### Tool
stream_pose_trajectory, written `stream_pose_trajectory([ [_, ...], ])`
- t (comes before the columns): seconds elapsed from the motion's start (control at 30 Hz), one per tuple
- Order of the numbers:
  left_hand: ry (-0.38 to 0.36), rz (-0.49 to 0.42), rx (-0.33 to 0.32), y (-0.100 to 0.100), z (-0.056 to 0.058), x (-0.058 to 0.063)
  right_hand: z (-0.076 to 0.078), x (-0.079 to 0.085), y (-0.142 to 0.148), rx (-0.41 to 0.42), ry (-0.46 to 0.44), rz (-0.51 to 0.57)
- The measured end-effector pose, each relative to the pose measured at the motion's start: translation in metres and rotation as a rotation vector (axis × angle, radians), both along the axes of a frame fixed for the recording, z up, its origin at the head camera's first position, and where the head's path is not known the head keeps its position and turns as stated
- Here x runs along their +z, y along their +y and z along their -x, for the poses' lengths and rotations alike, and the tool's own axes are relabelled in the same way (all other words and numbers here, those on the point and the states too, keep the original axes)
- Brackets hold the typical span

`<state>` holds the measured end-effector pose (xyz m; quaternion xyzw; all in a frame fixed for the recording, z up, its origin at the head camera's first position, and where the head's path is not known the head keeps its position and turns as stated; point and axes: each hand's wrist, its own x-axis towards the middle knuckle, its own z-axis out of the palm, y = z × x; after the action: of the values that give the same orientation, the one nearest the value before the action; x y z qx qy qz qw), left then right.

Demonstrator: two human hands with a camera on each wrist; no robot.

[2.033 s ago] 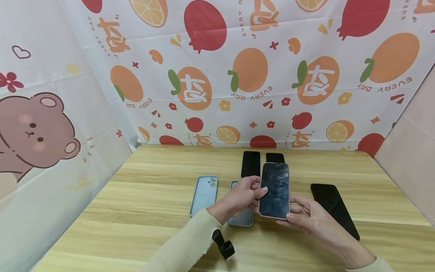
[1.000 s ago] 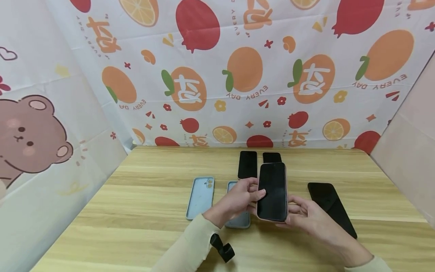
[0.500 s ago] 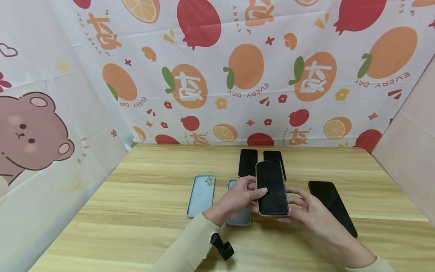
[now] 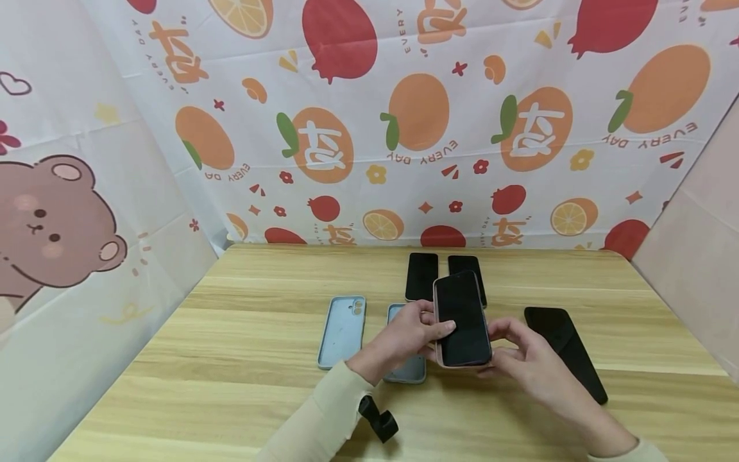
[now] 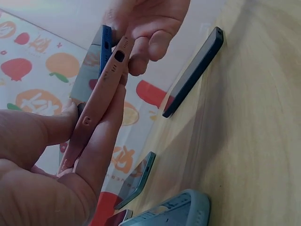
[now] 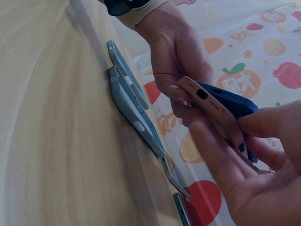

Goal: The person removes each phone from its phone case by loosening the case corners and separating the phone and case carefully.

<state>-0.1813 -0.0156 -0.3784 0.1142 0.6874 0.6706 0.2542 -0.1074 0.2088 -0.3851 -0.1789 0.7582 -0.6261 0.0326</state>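
Observation:
Over the middle of the table my left hand [image 4: 404,333] holds a dark-screened phone [image 4: 466,321] and its pink case [image 5: 101,101], thumb on the screen side and fingers behind. The phone's blue edge [image 5: 106,52] stands out of the case along one side, with a gap between them in both wrist views; the other side still lies against the case. My right hand [image 4: 534,362] pinches the phone's lower right edge, its thumb [image 6: 258,123] touching the phone's edge and a finger lying under the case. The back of the case is hidden in the head view.
Two light-blue phone cases lie at the left, one [image 4: 342,332] fully visible and one [image 4: 408,371] partly under my left hand. Two dark phones [image 4: 422,276] [image 4: 466,266] lie behind. A larger black phone [image 4: 568,350] lies at right. A black strap [image 4: 379,420] hangs by my left sleeve.
The held phone has tilted, and one edge has come up out of the pink case, whose rim now shows along the left and bottom. My right fingers have shifted along the right edge.

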Motion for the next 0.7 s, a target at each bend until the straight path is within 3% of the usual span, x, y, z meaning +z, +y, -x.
stream_pose_trajectory([
  [0.17, 0.036, 0.043, 0.017, 0.0022, -0.0011, -0.0003, -0.0004, 0.0020, 0.0029, -0.068, 0.133, -0.134],
  [0.23, 0.052, 0.064, 0.028, 0.0033, -0.0017, -0.0011, -0.0011, 0.0031, 0.0041, -0.104, 0.143, -0.175],
  [0.47, 0.073, 0.097, 0.061, 0.0071, -0.0039, -0.0059, -0.0020, 0.0079, 0.0060, -0.056, -0.079, -0.086],
  [0.7, 0.076, 0.108, 0.088, 0.0092, -0.0055, -0.0085, -0.0014, 0.0095, 0.0045, -0.058, -0.161, -0.081],
])
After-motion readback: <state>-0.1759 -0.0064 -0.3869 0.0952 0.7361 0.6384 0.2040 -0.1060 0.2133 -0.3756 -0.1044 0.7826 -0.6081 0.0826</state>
